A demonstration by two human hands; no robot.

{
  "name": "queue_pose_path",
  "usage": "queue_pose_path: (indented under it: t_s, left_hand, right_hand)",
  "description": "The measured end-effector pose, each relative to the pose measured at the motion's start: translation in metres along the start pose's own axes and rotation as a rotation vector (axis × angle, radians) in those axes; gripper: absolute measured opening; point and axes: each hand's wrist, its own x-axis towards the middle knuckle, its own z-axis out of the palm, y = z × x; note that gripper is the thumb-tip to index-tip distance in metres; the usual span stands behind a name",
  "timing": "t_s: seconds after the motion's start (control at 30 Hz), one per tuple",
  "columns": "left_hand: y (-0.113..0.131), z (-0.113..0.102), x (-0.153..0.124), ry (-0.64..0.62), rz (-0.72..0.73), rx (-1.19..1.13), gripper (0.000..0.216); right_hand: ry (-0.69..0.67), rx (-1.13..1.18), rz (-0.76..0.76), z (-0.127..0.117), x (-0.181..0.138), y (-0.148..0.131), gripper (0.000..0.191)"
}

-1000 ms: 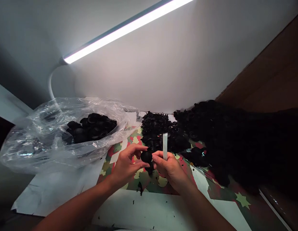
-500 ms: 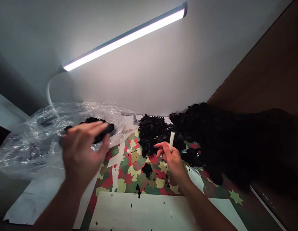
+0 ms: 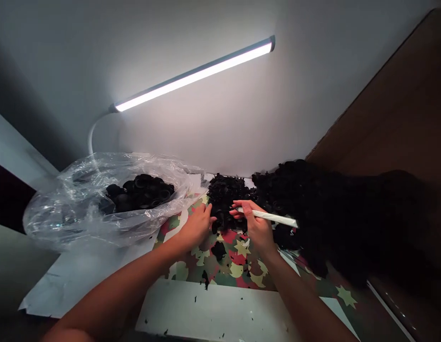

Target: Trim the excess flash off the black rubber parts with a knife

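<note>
Patterned sheeting (image 3: pixel 237 259) lies before you; your right hand (image 3: pixel 258 230) grips a white-handled tool (image 3: pixel 277 218), and your left hand (image 3: pixel 197 225) meets the black pieces (image 3: pixel 223 221) between both hands, its grasp impossible to tell.

Below a lit lamp (image 3: pixel 195 76), the right hand (image 3: pixel 258 231) grips a white stick (image 3: pixel 275 218), the left hand (image 3: pixel 196 225) at a black pile (image 3: pixel 227 187).

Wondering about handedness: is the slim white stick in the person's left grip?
No, the person's right grip holds the slim white stick.
</note>
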Motion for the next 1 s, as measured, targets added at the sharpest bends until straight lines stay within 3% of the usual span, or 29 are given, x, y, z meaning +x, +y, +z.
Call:
queue_pose_path:
  t_s: [0.1, 0.2, 0.4, 0.57, 0.77, 1.0]
  left_hand:
    - [-0.016, 0.005, 0.027, 0.056, -0.038, -0.114, 0.009]
    - [-0.019, 0.004, 0.035, 0.043, -0.102, -0.284, 0.018]
    - [-0.011, 0.009, 0.009, -0.065, -0.339, -0.712, 0.041]
    - [0.001, 0.017, -0.009, -0.057, -0.474, -0.920, 0.049]
    - [0.013, 0.029, -0.014, -0.059, -0.515, -0.996, 0.049]
    - [0.010, 0.044, -0.017, -0.056, -0.356, -0.845, 0.043]
  right_hand:
    - [0.014, -0.020, -0.026, 0.004, -0.007, 0.007, 0.034]
    - [0.022, 0.003, -0.004, 0.005, -0.017, 0.015, 0.028]
    - [-0.038, -0.082, 0.078, 0.006, -0.033, 0.011, 0.027]
    - [-0.027, -0.171, 0.151, 0.007, -0.040, 0.003, 0.031]
    - [0.032, -0.232, 0.136, -0.001, -0.046, 0.004, 0.030]
    - [0.076, -0.360, 0.132, -0.009, -0.047, 0.009, 0.027]
